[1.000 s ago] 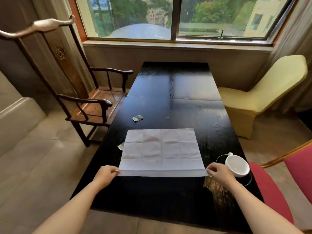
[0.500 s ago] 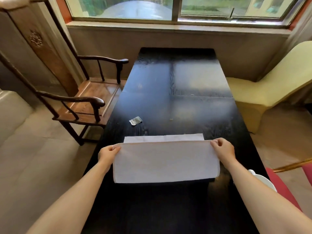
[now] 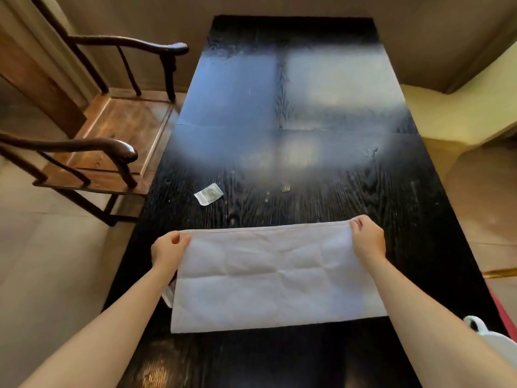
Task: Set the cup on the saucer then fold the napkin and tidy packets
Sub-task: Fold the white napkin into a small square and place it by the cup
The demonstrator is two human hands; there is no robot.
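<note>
We look down on a long black counter (image 3: 321,169) whose glossy top throws back a pale glare across its far half, with a dark wooden armchair (image 3: 92,141) standing just beside its left edge and a pale yellow chair (image 3: 458,113) at its right. On the near half lies the white napkin (image 3: 274,278), folded over into a wide rectangle, creased in a faint grid, its doubled far edge showing a thin seam line and its near edge lying flat on the wood. Our left hand (image 3: 167,252) pinches the far left corner, the fingers (image 3: 181,239) curled narrow around the cloth with the thumb pressed over it; our right hand (image 3: 368,240) grips the far right corner the same way, its fingers (image 3: 356,224) closed tight on the edge. A corner of something pale peeks out from under the napkin's left side by our left wrist, too little of it showing to name. The white cup (image 3: 492,338) sits at the lower right, mostly hidden by our right forearm, only its handle and part of its body showing. Well beyond the napkin, toward the left edge, one small silvery packet (image 3: 209,194) lies flat and alone.
</note>
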